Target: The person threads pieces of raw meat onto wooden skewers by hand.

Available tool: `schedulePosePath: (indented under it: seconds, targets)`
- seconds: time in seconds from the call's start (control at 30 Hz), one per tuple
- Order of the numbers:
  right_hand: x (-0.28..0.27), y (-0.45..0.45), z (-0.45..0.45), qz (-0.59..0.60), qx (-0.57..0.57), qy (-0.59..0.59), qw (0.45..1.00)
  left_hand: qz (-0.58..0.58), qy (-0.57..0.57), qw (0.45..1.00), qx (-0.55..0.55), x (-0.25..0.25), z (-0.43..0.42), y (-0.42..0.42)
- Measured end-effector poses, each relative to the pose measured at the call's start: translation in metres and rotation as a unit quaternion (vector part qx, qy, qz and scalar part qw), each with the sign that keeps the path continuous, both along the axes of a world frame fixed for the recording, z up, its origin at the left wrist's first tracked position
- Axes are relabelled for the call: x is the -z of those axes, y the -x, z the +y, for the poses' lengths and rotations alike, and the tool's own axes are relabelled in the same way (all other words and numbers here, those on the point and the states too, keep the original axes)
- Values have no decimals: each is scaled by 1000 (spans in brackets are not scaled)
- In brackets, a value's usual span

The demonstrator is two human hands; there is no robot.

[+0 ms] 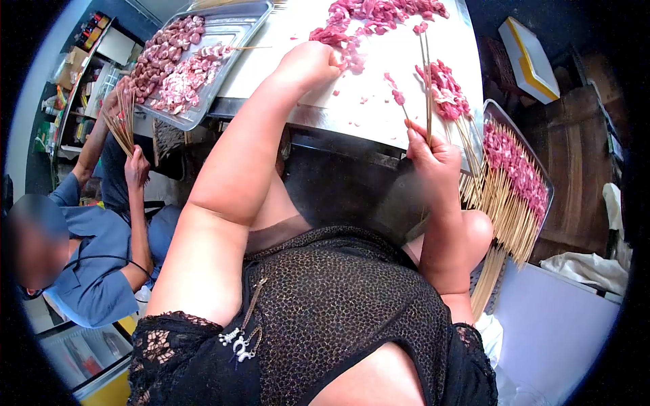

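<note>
My left hand (313, 66) is closed at the edge of a pile of raw meat pieces (369, 15) on the white table, its fingertips pinching a piece of raw meat (352, 59). Part of that piece is blurred. My right hand (435, 157) is wrapped round a few thin wooden skewers (426, 84) pointing away from me over the table. One skewer has a small bit of meat (420, 28) at its tip, and another, slanting left, carries pieces of meat (396, 91). Just right of this hand lie loaded meat skewers (447, 91), their bare ends toward me.
A metal tray (547, 177) of many loaded skewers stands at the right. At the left, another metal tray (227, 37) holds raw meat in two heaps. Beside it a co-worker in blue (101, 271) holds a bundle of bare skewers (122, 125). A white-and-yellow box (529, 59) is at upper right.
</note>
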State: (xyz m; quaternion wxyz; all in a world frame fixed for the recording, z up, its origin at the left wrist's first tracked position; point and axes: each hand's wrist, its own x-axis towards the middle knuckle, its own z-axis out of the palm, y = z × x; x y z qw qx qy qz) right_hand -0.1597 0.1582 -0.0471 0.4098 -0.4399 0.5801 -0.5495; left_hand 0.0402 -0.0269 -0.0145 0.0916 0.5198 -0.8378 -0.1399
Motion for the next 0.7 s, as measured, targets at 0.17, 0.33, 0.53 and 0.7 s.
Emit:
schedulePosePath:
  seconds: [0.17,0.33,0.53,0.7]
  targets:
    - [2,0,1,4,6,23,1000,162,-72,983,-53,-19,4,2]
    - [2,-2,1,4,8,25,1000,471,-244,846,-41,-24,6,-2]
    - [4,-4,-1,25,10,29,999,637,-404,656,37,-25,6,-1]
    - [1,-6,-1,42,10,29,999,627,-436,646,13,-34,15,2]
